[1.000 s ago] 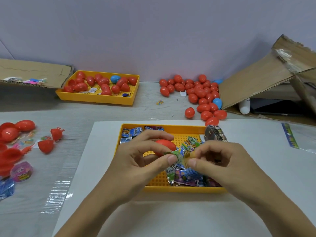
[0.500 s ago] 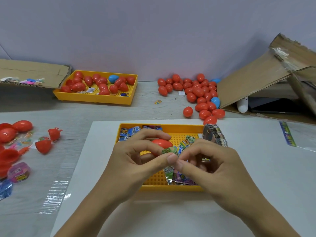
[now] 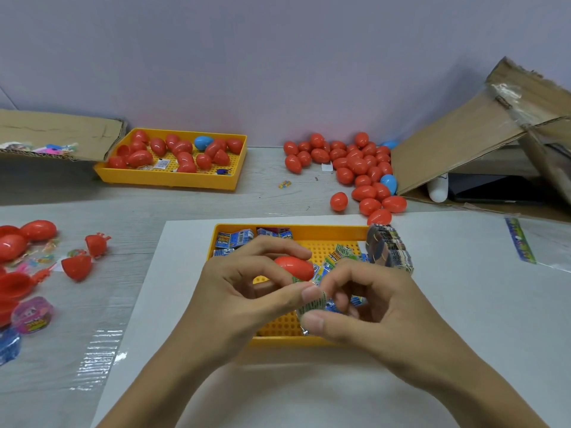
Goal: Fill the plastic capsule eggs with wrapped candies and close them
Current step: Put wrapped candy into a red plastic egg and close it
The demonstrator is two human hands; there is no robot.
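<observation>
- The left hand (image 3: 247,291) is holding a red egg (image 3: 293,267) with curled fingers, over the near tray (image 3: 290,339).
- Its thumb is also touching a green wrapped candy (image 3: 312,307).
- The right hand (image 3: 380,307) is pinching that candy between thumb and forefinger, just beside and below the egg.
- More candies (image 3: 234,239) are lying in the near tray, which is sitting on a white sheet (image 3: 463,304).
- A far tray (image 3: 173,180) is holding red eggs and one blue.
- A pile of eggs (image 3: 355,168) is lying by a cardboard box (image 3: 457,140).
- Open egg halves (image 3: 77,267) are lying at the left.
</observation>
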